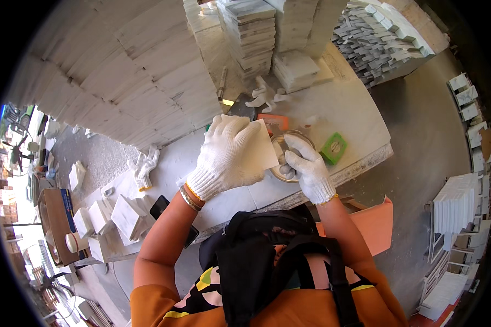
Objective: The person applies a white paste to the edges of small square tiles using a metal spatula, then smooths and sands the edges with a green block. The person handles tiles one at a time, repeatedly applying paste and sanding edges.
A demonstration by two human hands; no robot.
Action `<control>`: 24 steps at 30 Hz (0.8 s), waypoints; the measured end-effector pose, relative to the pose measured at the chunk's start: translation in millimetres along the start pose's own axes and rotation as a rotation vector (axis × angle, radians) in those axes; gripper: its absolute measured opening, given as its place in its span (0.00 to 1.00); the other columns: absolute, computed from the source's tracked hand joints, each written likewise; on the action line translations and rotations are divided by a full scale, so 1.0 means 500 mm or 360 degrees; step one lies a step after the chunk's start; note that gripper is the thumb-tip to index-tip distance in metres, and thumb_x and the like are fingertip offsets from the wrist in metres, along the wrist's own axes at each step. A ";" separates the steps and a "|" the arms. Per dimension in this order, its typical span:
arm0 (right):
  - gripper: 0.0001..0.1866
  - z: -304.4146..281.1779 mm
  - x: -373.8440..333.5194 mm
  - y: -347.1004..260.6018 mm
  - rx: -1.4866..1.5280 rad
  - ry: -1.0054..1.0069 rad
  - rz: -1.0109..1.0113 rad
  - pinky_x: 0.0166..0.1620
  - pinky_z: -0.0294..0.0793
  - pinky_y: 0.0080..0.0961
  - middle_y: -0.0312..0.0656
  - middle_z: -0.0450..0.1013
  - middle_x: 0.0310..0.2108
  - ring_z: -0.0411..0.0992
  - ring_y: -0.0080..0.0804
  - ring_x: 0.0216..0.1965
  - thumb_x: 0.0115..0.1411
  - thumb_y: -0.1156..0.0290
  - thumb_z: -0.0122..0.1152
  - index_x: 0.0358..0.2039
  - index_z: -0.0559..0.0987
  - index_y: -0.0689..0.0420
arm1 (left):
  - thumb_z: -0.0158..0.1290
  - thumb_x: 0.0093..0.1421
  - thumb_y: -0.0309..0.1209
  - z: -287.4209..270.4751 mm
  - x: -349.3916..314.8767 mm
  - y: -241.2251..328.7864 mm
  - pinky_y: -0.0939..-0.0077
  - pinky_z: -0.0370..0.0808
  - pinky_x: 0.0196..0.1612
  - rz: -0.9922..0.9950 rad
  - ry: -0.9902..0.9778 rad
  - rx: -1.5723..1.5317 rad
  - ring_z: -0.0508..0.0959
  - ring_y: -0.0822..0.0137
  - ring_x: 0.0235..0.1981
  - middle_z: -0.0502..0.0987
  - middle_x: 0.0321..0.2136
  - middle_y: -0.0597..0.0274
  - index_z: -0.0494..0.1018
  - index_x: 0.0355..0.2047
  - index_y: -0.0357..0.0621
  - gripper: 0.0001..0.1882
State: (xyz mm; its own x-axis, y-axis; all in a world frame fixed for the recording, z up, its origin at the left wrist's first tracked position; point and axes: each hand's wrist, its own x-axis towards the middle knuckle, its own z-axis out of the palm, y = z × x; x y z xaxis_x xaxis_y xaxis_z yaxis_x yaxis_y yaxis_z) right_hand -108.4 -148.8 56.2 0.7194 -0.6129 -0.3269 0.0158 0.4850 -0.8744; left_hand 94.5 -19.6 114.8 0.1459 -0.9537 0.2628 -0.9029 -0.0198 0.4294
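My left hand, in a white knitted glove, is closed around a thin white stone tile, whose right part sticks out past the fingers. My right hand, gloved the same way, hangs over a round shallow tin beside the tile. Its fingers are curled toward the tin; what they grip, if anything, is hidden. Just right of these fingers lies a green block with a round pale patch. An orange block and a dark flat piece lie behind the tile.
A tall wall of stacked tiles stands left of the work slab. More tile stacks rise at the back. Spare gloves lie behind the tin. Loose tiles and a phone lie left. An orange panel sits below the slab's right edge.
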 end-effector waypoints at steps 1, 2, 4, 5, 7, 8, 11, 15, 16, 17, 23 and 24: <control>0.26 -0.005 0.011 0.023 0.0130 -0.0104 0.0015 0.33 0.72 0.17 0.36 0.77 0.35 0.72 0.18 0.30 0.68 0.72 0.59 0.65 0.71 0.64 | 0.75 0.31 0.43 0.001 0.002 0.007 0.48 0.68 0.63 -0.0003 -0.0027 -0.0039 0.70 0.39 0.59 0.71 0.58 0.48 0.69 0.61 0.43 0.52; 0.26 -0.011 0.027 0.041 0.0259 -0.0206 0.0023 0.33 0.72 0.17 0.36 0.77 0.36 0.72 0.19 0.31 0.68 0.72 0.58 0.65 0.70 0.65 | 0.74 0.31 0.41 0.001 0.007 0.014 0.48 0.69 0.61 0.0034 0.0008 -0.0038 0.70 0.40 0.58 0.72 0.56 0.50 0.70 0.59 0.43 0.50; 0.25 0.003 0.039 0.057 0.0419 -0.0289 -0.0026 0.32 0.70 0.18 0.35 0.76 0.36 0.71 0.19 0.31 0.70 0.71 0.56 0.65 0.69 0.68 | 0.72 0.31 0.39 0.006 0.008 0.024 0.49 0.71 0.58 0.0105 0.0062 -0.0042 0.71 0.43 0.55 0.73 0.53 0.53 0.72 0.54 0.43 0.45; 0.25 0.021 0.039 0.052 0.0510 -0.0214 -0.0006 0.32 0.70 0.17 0.35 0.75 0.36 0.71 0.19 0.31 0.70 0.71 0.56 0.64 0.69 0.67 | 0.71 0.31 0.38 0.012 0.007 0.022 0.49 0.71 0.58 0.0119 0.0069 -0.0038 0.72 0.43 0.56 0.73 0.53 0.53 0.72 0.55 0.44 0.45; 0.25 0.056 0.042 0.038 0.0701 -0.0095 0.0040 0.32 0.69 0.16 0.33 0.75 0.36 0.70 0.19 0.30 0.70 0.71 0.56 0.64 0.70 0.67 | 0.71 0.30 0.37 0.018 -0.002 0.010 0.48 0.71 0.58 0.0135 0.0087 -0.0007 0.72 0.42 0.56 0.73 0.53 0.53 0.72 0.56 0.44 0.46; 0.24 0.055 0.048 0.044 0.0724 -0.0117 0.0045 0.32 0.69 0.16 0.34 0.74 0.35 0.70 0.19 0.30 0.70 0.71 0.57 0.64 0.70 0.67 | 0.71 0.30 0.38 0.015 0.003 0.012 0.48 0.70 0.58 0.0146 0.0058 0.0001 0.72 0.41 0.57 0.73 0.54 0.52 0.72 0.56 0.44 0.47; 0.24 0.043 0.051 0.069 0.0793 -0.0217 0.0042 0.32 0.68 0.16 0.34 0.74 0.35 0.69 0.19 0.30 0.70 0.70 0.57 0.63 0.71 0.67 | 0.72 0.33 0.42 0.019 0.012 0.013 0.46 0.69 0.60 0.0181 -0.0034 0.0043 0.71 0.39 0.59 0.72 0.57 0.48 0.70 0.59 0.43 0.49; 0.23 0.013 -0.007 0.085 0.0942 -0.0321 0.0167 0.33 0.69 0.19 0.36 0.73 0.35 0.69 0.21 0.32 0.69 0.71 0.59 0.62 0.71 0.67 | 0.71 0.41 0.52 0.037 -0.001 -0.007 0.44 0.68 0.62 0.0230 -0.0073 0.0105 0.71 0.35 0.60 0.70 0.61 0.38 0.68 0.63 0.38 0.51; 0.24 0.008 -0.017 0.090 0.0989 -0.0316 0.0237 0.34 0.69 0.21 0.36 0.72 0.35 0.70 0.22 0.33 0.69 0.71 0.60 0.62 0.71 0.67 | 0.70 0.43 0.53 0.038 -0.001 -0.007 0.43 0.68 0.62 0.0244 -0.0057 0.0106 0.71 0.35 0.60 0.70 0.61 0.37 0.68 0.63 0.38 0.51; 0.23 0.006 -0.018 0.094 0.0936 -0.0317 0.0220 0.33 0.69 0.20 0.35 0.73 0.34 0.69 0.21 0.31 0.69 0.71 0.59 0.61 0.72 0.67 | 0.71 0.39 0.50 0.041 -0.002 -0.011 0.43 0.67 0.62 0.0245 -0.0051 0.0076 0.70 0.35 0.60 0.69 0.61 0.39 0.68 0.62 0.39 0.51; 0.21 0.025 0.023 0.069 0.0782 -0.0229 0.0072 0.31 0.67 0.18 0.34 0.72 0.31 0.68 0.20 0.27 0.69 0.71 0.58 0.59 0.75 0.67 | 0.73 0.34 0.45 0.041 0.004 -0.014 0.43 0.64 0.64 0.0237 -0.0101 -0.0002 0.68 0.36 0.63 0.69 0.63 0.42 0.69 0.62 0.42 0.52; 0.21 0.031 0.039 0.070 0.0773 -0.0230 0.0001 0.31 0.67 0.17 0.34 0.72 0.31 0.67 0.20 0.27 0.69 0.71 0.59 0.59 0.75 0.67 | 0.73 0.34 0.46 0.039 0.006 -0.016 0.44 0.64 0.64 0.0230 -0.0116 -0.0009 0.68 0.36 0.63 0.69 0.63 0.42 0.69 0.62 0.42 0.52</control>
State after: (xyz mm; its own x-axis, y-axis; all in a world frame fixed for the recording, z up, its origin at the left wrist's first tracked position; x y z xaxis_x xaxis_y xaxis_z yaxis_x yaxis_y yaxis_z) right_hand -83.2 -134.0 24.8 0.8076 -0.5368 -0.2443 0.3120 0.7404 -0.5954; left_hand 94.2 -28.0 95.0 -0.0154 -0.9657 0.2592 -0.9100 0.1210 0.3966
